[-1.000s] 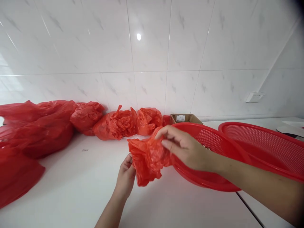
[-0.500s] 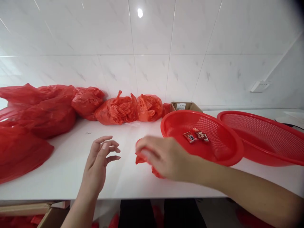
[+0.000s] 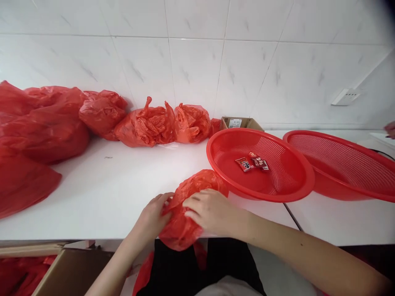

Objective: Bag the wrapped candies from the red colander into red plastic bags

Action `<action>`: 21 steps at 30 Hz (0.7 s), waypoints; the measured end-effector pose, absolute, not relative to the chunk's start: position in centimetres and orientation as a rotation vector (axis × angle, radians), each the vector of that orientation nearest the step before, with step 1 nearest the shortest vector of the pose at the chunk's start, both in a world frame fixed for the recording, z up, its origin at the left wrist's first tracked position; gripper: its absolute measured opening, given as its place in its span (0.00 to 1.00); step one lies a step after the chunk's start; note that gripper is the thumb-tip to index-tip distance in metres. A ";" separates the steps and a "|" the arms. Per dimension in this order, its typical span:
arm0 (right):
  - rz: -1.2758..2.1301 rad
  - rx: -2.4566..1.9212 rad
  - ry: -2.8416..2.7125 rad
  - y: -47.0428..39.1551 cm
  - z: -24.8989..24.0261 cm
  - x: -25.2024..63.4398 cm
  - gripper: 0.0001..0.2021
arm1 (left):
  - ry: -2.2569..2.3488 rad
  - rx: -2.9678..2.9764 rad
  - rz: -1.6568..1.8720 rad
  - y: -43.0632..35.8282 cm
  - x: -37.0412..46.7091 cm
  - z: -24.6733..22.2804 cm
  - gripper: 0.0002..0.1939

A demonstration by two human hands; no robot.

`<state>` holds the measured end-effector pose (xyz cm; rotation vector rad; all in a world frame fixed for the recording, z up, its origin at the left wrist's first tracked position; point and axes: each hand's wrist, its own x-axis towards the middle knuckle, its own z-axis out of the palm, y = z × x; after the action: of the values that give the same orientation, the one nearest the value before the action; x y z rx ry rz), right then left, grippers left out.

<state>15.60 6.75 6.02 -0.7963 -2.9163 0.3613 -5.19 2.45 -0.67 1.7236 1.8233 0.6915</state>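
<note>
A crumpled red plastic bag [image 3: 182, 230] lies at the front edge of the white table, its lower part hanging over the edge. My left hand [image 3: 156, 216] grips its left side, fingertips partly hidden in the folds. From the right, my right hand [image 3: 208, 209] is closed on the top of the bag, with fingers curled into the film. Just beyond my right hand stands a red mesh basket [image 3: 226, 172] holding a few small printed packets [image 3: 253, 163]. What the bag contains, if anything, cannot be seen.
Several filled red bags [image 3: 145, 127] line the tiled wall and the left side. A small cardboard box [image 3: 242, 123] sits behind the basket. Another red basket [image 3: 339, 185] stands at right. Below the table's left edge is an open carton [image 3: 74, 267]. Another person's hand [image 3: 391, 129] shows far right.
My left hand, empty and spread before, has come right onto the bag. My right hand has moved slightly with it. The bag is now spread larger at the table edge. The view has tilted down.
</note>
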 end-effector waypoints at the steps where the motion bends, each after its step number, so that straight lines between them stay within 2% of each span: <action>1: 0.312 -0.933 -2.941 7.3 5.7 15.9 0.13 | 1.840 1.693 0.699 2.6 -5.6 -0.7 0.20; 4: 0.261 -1.289 -2.995 8.7 4.4 16.9 0.13 | 1.844 1.430 0.899 2.9 -8.1 -0.7 0.14; 6: 0.245 -1.345 -2.940 9.4 3.7 17.3 0.16 | 1.725 1.137 1.157 2.6 -10.3 -0.6 0.13; 9: 0.239 -1.270 -2.843 9.7 3.8 17.4 0.23 | 1.440 0.745 1.380 1.8 -12.3 -0.2 0.20; 12: 0.272 -1.277 -2.904 9.4 4.7 16.4 0.24 | 1.304 0.613 1.385 1.1 -11.0 0.5 0.29; 18: 0.177 -1.135 -3.156 8.3 5.4 12.1 0.27 | 1.664 0.952 1.649 1.4 -3.5 0.3 0.47; 21: 0.214 -1.049 -3.219 7.8 4.4 10.4 0.26 | 1.615 1.028 1.670 1.9 -1.5 -0.6 0.49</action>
<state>10.42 7.78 4.41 -1.0490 -3.2185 0.2142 -1.55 1.90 -0.58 1.0275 1.6154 1.6704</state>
